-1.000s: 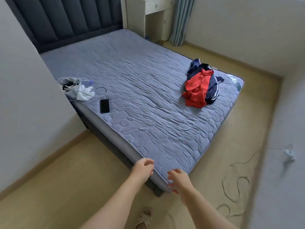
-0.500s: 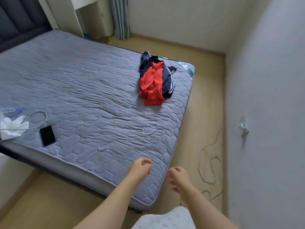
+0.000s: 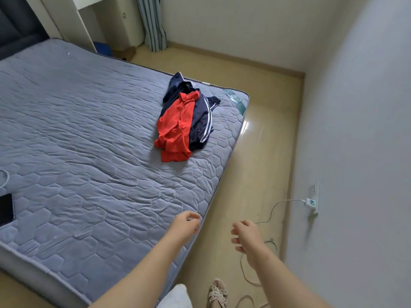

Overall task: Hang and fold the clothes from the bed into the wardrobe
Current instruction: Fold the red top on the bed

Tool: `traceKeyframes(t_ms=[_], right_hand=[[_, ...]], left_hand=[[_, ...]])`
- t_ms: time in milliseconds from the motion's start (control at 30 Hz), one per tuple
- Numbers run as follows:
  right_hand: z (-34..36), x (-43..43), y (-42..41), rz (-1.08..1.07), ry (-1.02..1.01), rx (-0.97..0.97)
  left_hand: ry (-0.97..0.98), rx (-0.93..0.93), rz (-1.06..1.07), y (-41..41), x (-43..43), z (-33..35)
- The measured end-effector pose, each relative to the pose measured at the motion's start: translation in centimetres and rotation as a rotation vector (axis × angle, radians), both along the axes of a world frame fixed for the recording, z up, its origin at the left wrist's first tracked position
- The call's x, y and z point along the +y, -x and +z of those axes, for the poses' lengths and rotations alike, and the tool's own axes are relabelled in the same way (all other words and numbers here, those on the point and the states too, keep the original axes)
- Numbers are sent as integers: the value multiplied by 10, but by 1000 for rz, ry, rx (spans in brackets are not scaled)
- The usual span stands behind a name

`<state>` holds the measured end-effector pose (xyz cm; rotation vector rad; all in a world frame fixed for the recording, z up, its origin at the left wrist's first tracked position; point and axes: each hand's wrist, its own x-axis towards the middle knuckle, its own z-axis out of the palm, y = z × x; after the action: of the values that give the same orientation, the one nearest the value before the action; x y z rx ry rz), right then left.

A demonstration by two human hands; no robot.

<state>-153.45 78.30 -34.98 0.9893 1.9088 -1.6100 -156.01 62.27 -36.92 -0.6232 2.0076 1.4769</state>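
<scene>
A red shirt point(image 3: 174, 127) lies crumpled on top of a navy garment with white stripes point(image 3: 201, 121), near the far right corner of the grey quilted bed point(image 3: 89, 141). My left hand point(image 3: 185, 225) hovers over the bed's near right edge, fingers loosely curled, holding nothing. My right hand point(image 3: 244, 235) hangs over the floor beside the bed, also loosely curled and empty. Both hands are well short of the clothes. No wardrobe is in view.
A black phone point(image 3: 6, 208) lies at the bed's left edge. A white charger point(image 3: 311, 202) sits in a wall socket on the right, its cable point(image 3: 249, 272) looping over the wooden floor. A desk point(image 3: 89, 21) and curtain point(image 3: 152, 23) stand beyond the bed.
The view has swung right and closer along the bed's foot; the clothes now sit nearer the centre. Both hands stay raised and empty, the right one now over the floor.
</scene>
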Motion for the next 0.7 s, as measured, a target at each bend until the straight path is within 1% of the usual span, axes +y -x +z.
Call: traceKeyframes(t_ms=[133,200,433,533,633,700], right_hand=[[-4,20,37,56,35,-33],[-6,25,58,87,41,-48],[-16,52,153,112,-1,-66],[-18,56,216,159,-26,-37],[-14,52,284,277,-92,-25],[-11,45,327,345,-99,1]], left_hand=[[-4,-22,67,35,25,4],[28,-27,67,55,29,4],[-6,-50,116,147,52,-2],[-31,-25,145,205,54,-10],[-44,-43,199,265,48,-7],[-15,-36,230,304,40,-4]])
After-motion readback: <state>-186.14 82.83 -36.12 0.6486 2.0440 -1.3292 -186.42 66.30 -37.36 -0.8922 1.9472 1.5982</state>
